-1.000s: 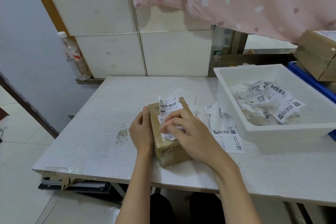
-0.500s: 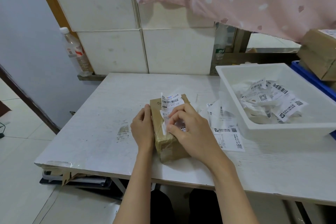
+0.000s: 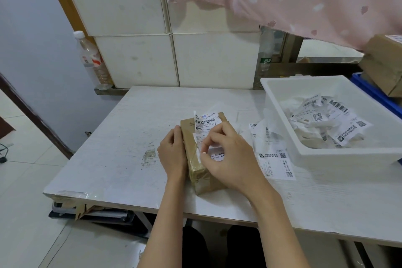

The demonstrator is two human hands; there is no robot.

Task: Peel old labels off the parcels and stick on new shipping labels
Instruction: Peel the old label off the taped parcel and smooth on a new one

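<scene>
Peeling stage. The parcel point(image 3: 201, 154), a brown taped box, lies near the middle of the white table point(image 3: 121, 137), towards its near edge. The left hand point(image 3: 173, 154) rests against the parcel's left side with fingers loosely curved, bracing it. The right hand point(image 3: 228, 156) pinches the old label point(image 3: 205, 124), whose far end already stands lifted off the box top. For a clean peel, the pull is best kept low and slow, back along the box, with the left hand holding firm so the paper does not tear. Loose label sheets point(image 3: 274, 154) lie on the table just right of the parcel. The white tub point(image 3: 348, 156) at the right edge holds a heap of crumpled labels point(image 3: 330, 122). Beyond it, a blue crate point(image 3: 376, 93) carries further cardboard boxes point(image 3: 385, 65).
</scene>
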